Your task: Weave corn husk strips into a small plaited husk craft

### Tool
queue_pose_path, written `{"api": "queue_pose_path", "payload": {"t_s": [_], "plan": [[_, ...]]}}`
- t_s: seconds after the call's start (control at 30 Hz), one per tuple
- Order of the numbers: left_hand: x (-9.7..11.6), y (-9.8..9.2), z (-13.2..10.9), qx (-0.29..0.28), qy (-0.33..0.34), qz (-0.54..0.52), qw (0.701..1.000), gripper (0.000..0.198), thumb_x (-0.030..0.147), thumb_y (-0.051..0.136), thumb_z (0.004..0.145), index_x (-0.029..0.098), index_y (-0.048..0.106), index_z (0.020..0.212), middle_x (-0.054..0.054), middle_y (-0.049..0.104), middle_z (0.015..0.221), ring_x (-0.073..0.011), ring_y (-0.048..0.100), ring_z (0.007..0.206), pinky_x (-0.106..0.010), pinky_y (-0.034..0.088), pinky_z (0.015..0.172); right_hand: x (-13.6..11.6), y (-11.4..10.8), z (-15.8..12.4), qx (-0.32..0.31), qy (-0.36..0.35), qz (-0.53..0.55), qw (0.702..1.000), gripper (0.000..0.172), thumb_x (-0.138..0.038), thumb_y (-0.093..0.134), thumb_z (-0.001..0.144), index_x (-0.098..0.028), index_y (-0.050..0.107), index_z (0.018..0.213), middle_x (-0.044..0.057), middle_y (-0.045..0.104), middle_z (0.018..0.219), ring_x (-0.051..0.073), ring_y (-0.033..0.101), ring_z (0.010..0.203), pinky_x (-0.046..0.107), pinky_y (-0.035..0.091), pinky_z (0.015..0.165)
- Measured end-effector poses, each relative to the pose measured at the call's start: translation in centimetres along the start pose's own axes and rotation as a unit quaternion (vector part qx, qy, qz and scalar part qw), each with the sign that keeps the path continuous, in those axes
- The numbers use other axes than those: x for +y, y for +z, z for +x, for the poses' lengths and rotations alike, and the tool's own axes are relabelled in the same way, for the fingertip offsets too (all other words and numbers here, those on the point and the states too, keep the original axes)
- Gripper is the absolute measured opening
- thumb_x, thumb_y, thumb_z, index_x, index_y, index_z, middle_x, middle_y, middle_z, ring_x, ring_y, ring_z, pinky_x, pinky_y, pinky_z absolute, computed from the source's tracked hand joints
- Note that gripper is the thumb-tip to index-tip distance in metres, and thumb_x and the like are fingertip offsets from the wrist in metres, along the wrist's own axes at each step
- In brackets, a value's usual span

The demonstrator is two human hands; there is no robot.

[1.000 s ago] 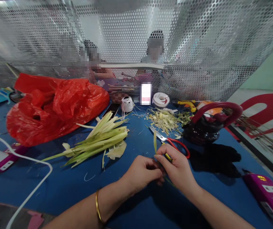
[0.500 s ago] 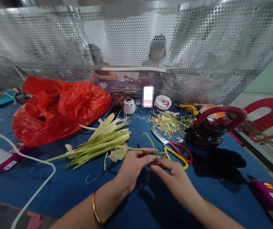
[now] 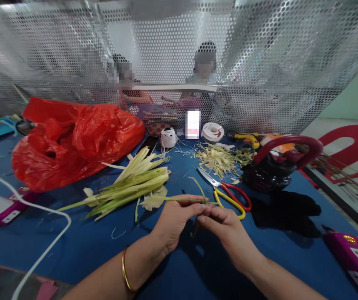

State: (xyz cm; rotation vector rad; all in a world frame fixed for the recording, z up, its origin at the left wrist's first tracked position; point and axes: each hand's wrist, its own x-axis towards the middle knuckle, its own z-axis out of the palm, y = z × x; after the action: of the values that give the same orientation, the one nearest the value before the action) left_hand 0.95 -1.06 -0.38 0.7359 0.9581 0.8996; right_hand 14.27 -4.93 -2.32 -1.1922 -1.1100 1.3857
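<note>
My left hand [image 3: 174, 221] and my right hand [image 3: 225, 229] meet low in the middle of the view, above the blue table [image 3: 81, 241]. Both pinch a thin green leaf strip [image 3: 179, 198] that runs sideways over my fingers, with a short end curling up. A gold bangle [image 3: 124, 271] sits on my left wrist. A bundle of pale green leaf strips [image 3: 128, 183] lies just left of my hands. Red and yellow scissors [image 3: 229, 193] lie just beyond my right hand.
A red plastic bag [image 3: 72, 137] fills the left. A dark basket with a maroon handle [image 3: 275, 166], leaf trimmings [image 3: 218, 158], a thread ball [image 3: 168, 137], a tape roll [image 3: 211, 131] and a phone [image 3: 149, 143] lie further back. Purple power strips [image 3: 354, 258] and a white cable [image 3: 41, 212] flank me. Two people sit behind the perforated screen [image 3: 260, 62].
My hands have parted slightly and turned the strip from upright to lying sideways across my fingers. The scissors' yellow handle, earlier covered by my right hand, now shows.
</note>
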Motion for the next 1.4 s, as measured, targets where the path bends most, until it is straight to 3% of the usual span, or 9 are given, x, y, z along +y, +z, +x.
{"api": "queue_pose_path", "payload": {"t_s": [0.37,0.47,0.53,0.63,0.7,0.83,1.13,1.27,1.4], "plan": [[0.0,-0.3,0.2,-0.015,-0.015,-0.012,1.0,0.023,0.017,0.08,0.058,0.012,0.074,0.08,-0.006,0.074,0.07,-0.0138,0.065,0.066,-0.024,0.048,0.069,-0.2,-0.2,0.0,-0.04,-0.134,-0.199,0.97,0.021,-0.025,0.059,0.086,-0.02,0.06,0.066,-0.001,0.059,0.068,0.015,0.054,0.066,0.026,0.042,0.062],[0.3,-0.5,0.3,-0.021,-0.023,-0.029,0.999,0.022,0.02,0.076,0.064,0.013,0.074,0.084,-0.004,0.072,0.071,-0.0129,0.065,0.068,-0.023,0.047,0.07,-0.5,-0.7,-0.8,0.0,-0.239,-0.317,0.918,0.023,-0.023,0.055,0.091,-0.02,0.059,0.069,0.0,0.057,0.068,0.015,0.054,0.063,0.026,0.042,0.06],[0.3,-0.6,0.4,-0.025,-0.024,-0.033,0.999,0.021,0.023,0.077,0.066,0.013,0.073,0.084,-0.003,0.07,0.069,-0.0127,0.064,0.067,-0.023,0.047,0.069,-0.8,-1.4,-0.9,0.076,-0.323,-0.38,0.863,0.017,-0.024,0.056,0.091,-0.02,0.059,0.075,0.002,0.058,0.073,0.017,0.056,0.068,0.029,0.043,0.064],[0.1,-0.7,0.5,-0.023,-0.007,-0.027,0.999,0.022,0.026,0.082,0.063,0.014,0.071,0.078,0.0,0.067,0.065,-0.0111,0.062,0.062,-0.022,0.046,0.066,-1.0,-2.4,-0.2,0.149,-0.35,-0.457,0.804,0.017,-0.032,0.062,0.089,-0.02,0.061,0.1,0.009,0.065,0.095,0.026,0.059,0.091,0.038,0.043,0.08],[-0.2,-0.7,0.6,-0.021,0.005,-0.019,1.0,0.025,0.027,0.084,0.061,0.014,0.069,0.075,0.001,0.065,0.063,-0.0098,0.059,0.059,-0.022,0.045,0.064,-1.0,-2.7,0.4,0.103,-0.302,-0.475,0.82,0.019,-0.035,0.058,0.092,-0.021,0.06,0.104,0.008,0.067,0.098,0.026,0.059,0.094,0.04,0.042,0.083],[-0.2,-0.6,0.6,-0.006,0.019,0.009,1.0,0.026,0.029,0.085,0.061,0.014,0.069,0.075,0.002,0.064,0.063,-0.0094,0.057,0.058,-0.022,0.044,0.062,-0.5,-2.3,0.9,0.018,-0.234,-0.466,0.853,0.02,-0.031,0.047,0.098,-0.022,0.056,0.082,0.0,0.062,0.073,0.018,0.059,0.072,0.041,0.038,0.091],[0.3,-0.3,0.4,0.014,0.056,0.043,0.997,0.022,0.026,0.086,0.056,0.014,0.071,0.066,0.001,0.063,0.055,-0.0098,0.054,0.054,-0.022,0.044,0.059,-0.7,-1.5,-0.1,0.004,-0.33,-0.455,0.827,0.032,-0.019,0.043,0.097,-0.022,0.041,0.065,-0.005,0.046,0.058,0.013,0.045,0.057,0.034,0.04,0.084],[0.3,-0.6,0.6,0.013,0.045,0.02,0.999,0.026,0.031,0.086,0.057,0.014,0.073,0.072,-0.001,0.067,0.06,-0.0113,0.059,0.057,-0.023,0.046,0.061,-0.7,-1.8,0.2,0.021,-0.297,-0.423,0.856,0.029,-0.022,0.043,0.098,-0.022,0.053,0.071,-0.002,0.055,0.062,0.015,0.052,0.062,0.034,0.042,0.078],[0.6,-1.1,0.6,-0.012,0.013,0.005,1.0,0.034,0.043,0.079,0.068,0.014,0.075,0.085,-0.007,0.074,0.074,-0.0147,0.066,0.063,-0.026,0.049,0.067,-0.3,-2.5,0.8,0.095,-0.233,-0.376,0.892,0.027,-0.033,0.044,0.098,-0.023,0.064,0.084,0.004,0.066,0.078,0.021,0.061,0.08,0.034,0.044,0.077]]}}
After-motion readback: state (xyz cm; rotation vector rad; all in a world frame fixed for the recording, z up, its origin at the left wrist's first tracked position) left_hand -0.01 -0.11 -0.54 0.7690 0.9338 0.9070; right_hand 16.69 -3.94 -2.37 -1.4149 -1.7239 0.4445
